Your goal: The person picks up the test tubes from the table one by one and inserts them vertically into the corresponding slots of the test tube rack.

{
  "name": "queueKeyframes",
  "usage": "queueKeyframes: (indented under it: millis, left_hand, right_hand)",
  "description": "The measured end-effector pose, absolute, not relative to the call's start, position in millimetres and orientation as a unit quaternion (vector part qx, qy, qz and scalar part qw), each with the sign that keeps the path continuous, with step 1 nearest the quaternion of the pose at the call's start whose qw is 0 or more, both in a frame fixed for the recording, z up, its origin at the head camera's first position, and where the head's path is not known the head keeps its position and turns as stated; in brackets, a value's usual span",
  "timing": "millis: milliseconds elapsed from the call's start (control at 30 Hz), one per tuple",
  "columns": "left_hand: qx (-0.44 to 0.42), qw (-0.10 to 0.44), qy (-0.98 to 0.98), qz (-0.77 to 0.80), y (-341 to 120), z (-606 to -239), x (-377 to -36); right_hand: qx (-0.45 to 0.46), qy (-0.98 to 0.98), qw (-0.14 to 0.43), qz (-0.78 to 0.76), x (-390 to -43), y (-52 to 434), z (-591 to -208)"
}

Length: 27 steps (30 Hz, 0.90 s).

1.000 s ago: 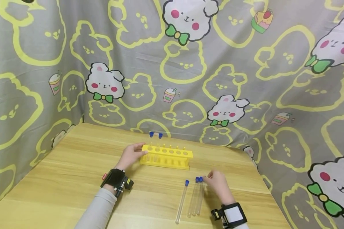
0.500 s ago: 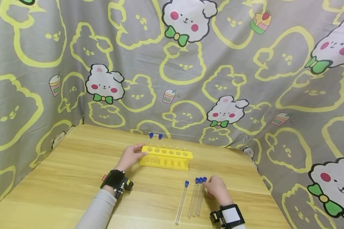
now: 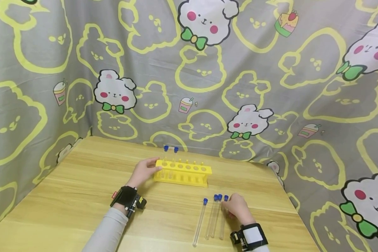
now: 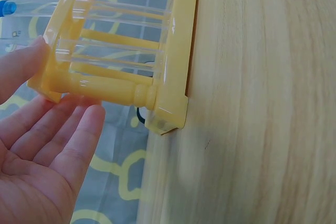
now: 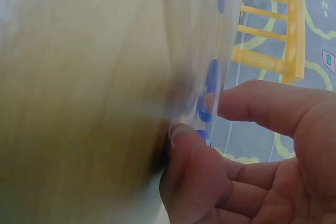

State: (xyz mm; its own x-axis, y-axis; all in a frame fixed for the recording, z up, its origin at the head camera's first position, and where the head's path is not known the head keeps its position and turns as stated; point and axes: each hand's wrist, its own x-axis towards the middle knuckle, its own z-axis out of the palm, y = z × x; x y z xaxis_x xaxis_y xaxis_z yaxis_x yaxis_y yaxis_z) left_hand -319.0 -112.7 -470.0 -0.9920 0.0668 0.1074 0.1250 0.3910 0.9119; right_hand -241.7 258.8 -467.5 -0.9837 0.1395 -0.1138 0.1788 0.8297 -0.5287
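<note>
Grey fabric printed with yellow outlines and white bunny heads [image 3: 157, 63] hangs behind and beside a pale wood-grained tabletop [image 3: 82, 182]. On it stands a long yellow plastic rack [image 3: 184, 170]. The left hand [image 3: 143, 172] grips the rack's left end, thumb against the upper plate. Nearer the person, the right hand [image 3: 237, 207] pinches the upper end of a clear test tube [image 3: 222, 224], rightmost of four lying on the table. Two other clear tubes [image 3: 171, 174] stand in the rack's leftmost holes. Small blue stoppers [image 3: 205, 201] cap all six.
</note>
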Motion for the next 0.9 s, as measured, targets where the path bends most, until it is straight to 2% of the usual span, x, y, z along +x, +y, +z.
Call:
queueKeyframes:
  millis: [467, 900]
  left_hand:
    - [-0.064, 0.030, -0.834, -0.547, -113, -469, -318]
    - [-0.059, 0.027, -0.831, -0.552, -113, -471, -320]
  right_hand:
    - [0.092, 0.947, 0.032, -0.306, -242, 260, -467]
    - [0.068, 0.933, -0.012, -0.352, -242, 266, -442]
